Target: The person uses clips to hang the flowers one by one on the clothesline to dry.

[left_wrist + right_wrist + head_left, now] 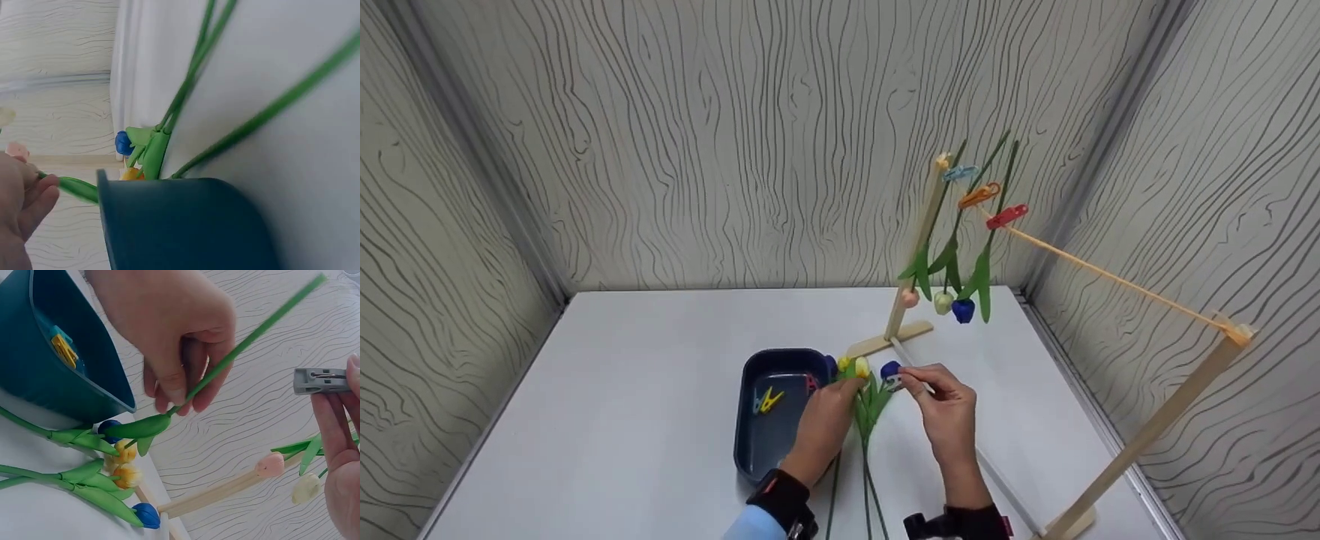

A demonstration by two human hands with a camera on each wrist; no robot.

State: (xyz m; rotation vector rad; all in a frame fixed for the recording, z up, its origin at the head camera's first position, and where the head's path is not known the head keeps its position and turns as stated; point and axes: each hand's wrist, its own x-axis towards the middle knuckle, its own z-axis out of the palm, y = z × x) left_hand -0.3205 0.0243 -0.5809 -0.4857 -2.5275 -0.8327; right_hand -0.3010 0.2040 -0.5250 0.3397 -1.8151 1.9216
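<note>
My left hand pinches the green stem of a tulip between thumb and fingers, above the tabletop beside the bin. The stem points up and its leaves hang below the fingers; the bloom's colour is hard to tell among the others. My right hand holds a grey clothespin by one end, its other end pointing toward the left hand. Under the hands lie several tulips, among them a blue tulip and a yellow-orange tulip.
A dark blue bin at left holds yellow, blue and red clothespins. On the right, a wooden stand carries an orange cord. Three tulips hang bloom-down there from blue, orange and red clothespins.
</note>
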